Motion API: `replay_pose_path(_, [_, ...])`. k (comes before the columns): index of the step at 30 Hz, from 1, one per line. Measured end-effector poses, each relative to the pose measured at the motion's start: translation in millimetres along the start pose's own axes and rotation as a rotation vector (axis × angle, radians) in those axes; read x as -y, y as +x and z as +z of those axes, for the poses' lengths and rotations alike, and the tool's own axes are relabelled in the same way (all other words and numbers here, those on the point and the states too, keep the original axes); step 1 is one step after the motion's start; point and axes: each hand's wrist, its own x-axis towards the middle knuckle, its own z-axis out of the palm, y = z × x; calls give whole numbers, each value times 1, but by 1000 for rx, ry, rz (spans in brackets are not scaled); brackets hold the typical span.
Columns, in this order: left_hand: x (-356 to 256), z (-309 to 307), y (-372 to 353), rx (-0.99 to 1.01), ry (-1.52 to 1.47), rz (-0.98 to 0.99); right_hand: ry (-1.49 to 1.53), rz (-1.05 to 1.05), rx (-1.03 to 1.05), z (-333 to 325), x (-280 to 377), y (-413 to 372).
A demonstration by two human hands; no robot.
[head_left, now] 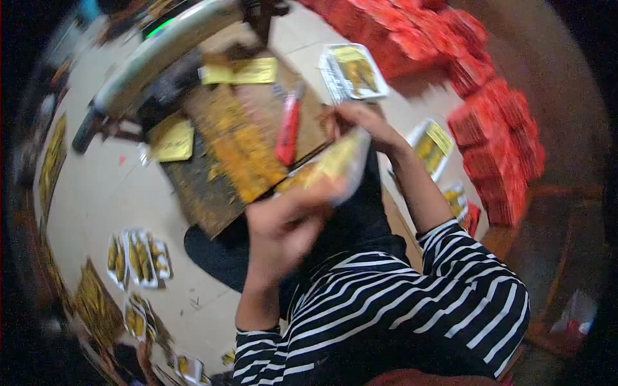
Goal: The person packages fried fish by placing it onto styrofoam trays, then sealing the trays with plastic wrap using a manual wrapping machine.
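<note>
Blurred by motion, a film-wrapped pack (351,161) with yellow contents or a yellow label is held over my lap. My left hand (283,225) is closed on its near left end. At the far right end, my right hand (367,122) has its fingers curled in at the pack's edge. Just beyond the pack lies a wooden board (309,128) strewn with orange-yellow residue (248,161). On the board rests a red-handled utility knife (289,132). Yellow labels (254,71) lie at its far side, and another yellow label (174,141) sits at its left.
White trays of yellowish-brown pieces stand on the tiled floor: one tray (354,72) beyond the board, another tray (428,151) at right, several around a tray (140,257) at left. Red packages (489,141) are piled along the right. A pale curved bar (148,55) crosses the far left.
</note>
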Motion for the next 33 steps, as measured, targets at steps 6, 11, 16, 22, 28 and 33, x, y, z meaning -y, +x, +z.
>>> replay_pose_path(6, [34, 111, 42, 499, 445, 474, 357, 226, -566, -31, -61, -186])
replay_pose_path(11, [164, 196, 91, 154, -21, -275, 326, 24, -1067, -115, -106, -272])
replay_pose_path(16, [216, 259, 84, 285, 45, -452, 329, 109, -1168, -136, -115, -267])
replay_pose_path(22, [235, 277, 80, 242, -137, -531, 350, 127, -1118, -159, -131, -268])
replay_pose_path(28, [199, 277, 90, 237, -503, -819, 269, 205, -1213, -174, -152, -281])
replay_pose_path(33, [212, 298, 81, 208, -702, -847, 320, 237, -1399, -172, -147, -265])
